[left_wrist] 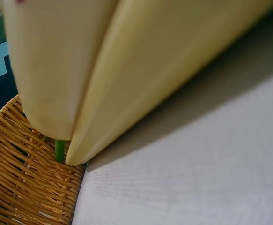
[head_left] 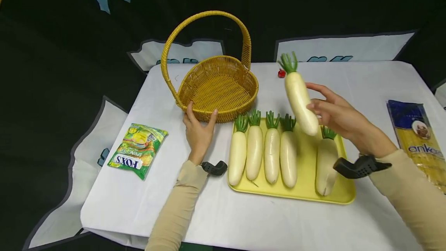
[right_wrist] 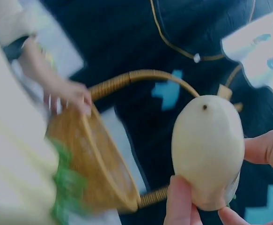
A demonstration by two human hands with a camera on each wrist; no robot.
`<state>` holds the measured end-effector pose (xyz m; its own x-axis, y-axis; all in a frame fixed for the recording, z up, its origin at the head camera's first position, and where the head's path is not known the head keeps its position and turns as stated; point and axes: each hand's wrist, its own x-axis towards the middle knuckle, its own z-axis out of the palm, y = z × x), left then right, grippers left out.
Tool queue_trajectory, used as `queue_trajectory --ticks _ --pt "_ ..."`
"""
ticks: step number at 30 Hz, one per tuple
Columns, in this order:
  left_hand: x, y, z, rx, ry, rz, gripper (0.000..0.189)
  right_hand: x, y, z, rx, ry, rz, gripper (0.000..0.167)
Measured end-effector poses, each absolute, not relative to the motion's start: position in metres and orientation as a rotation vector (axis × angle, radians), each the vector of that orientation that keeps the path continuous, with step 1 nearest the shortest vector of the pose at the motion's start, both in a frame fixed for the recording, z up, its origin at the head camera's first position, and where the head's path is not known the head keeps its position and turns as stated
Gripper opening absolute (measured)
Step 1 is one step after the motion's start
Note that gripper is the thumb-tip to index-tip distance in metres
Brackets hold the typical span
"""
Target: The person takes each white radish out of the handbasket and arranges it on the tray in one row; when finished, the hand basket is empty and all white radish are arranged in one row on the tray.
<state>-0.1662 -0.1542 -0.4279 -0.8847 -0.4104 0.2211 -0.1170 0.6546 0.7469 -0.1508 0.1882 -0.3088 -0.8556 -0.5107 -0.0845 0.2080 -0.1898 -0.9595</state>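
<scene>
Raised above the yellow tray (head_left: 306, 158), a white radish (head_left: 300, 98) with a green leafy top is gripped by my right hand (head_left: 334, 113). The right wrist view shows its rounded end (right_wrist: 209, 150) pinched between thumb and fingers. My left hand (head_left: 199, 131) holds the near rim of the wicker basket (head_left: 217, 88), thumb and fingers spread along it. Nothing lies inside that basket, and its tall handle arches over it. Several more radishes (head_left: 271, 156) lie on the tray, leaves pointing away, with a gap before the rightmost radish (head_left: 326, 165).
A green FOX'S packet (head_left: 139, 148) lies on the left of the white-covered table (head_left: 223, 212). On the right is a blue and yellow pasta packet (head_left: 416, 134). A small red object (head_left: 281, 73) sits near the back edge, behind the raised radish.
</scene>
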Motion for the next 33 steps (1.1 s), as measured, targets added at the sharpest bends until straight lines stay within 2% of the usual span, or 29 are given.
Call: queue_trajectory --ticks 4,9,16,23,33 --pt "-0.167 -0.154 -0.43 0.409 -2.484 -1.101 0.084 -0.122 0.23 -0.329 -0.232 2.005 -1.963 0.056" --pt "-0.167 -0.155 -0.43 0.373 -2.452 -1.103 0.083 -0.085 0.258 -0.353 -0.013 2.501 -1.489 0.064" --pt "-0.168 -0.153 -0.431 0.357 -2.446 -1.102 0.083 -0.048 0.269 -0.385 0.191 2.508 -1.381 0.076" --pt "-0.168 -0.153 -0.433 0.371 -2.455 -1.122 0.083 -0.039 0.264 -0.394 0.234 2.496 -1.284 0.079" --pt "-0.168 -0.153 -0.431 0.377 -2.462 -1.127 0.084 -0.034 0.248 -0.381 0.079 2.618 -1.114 0.067"
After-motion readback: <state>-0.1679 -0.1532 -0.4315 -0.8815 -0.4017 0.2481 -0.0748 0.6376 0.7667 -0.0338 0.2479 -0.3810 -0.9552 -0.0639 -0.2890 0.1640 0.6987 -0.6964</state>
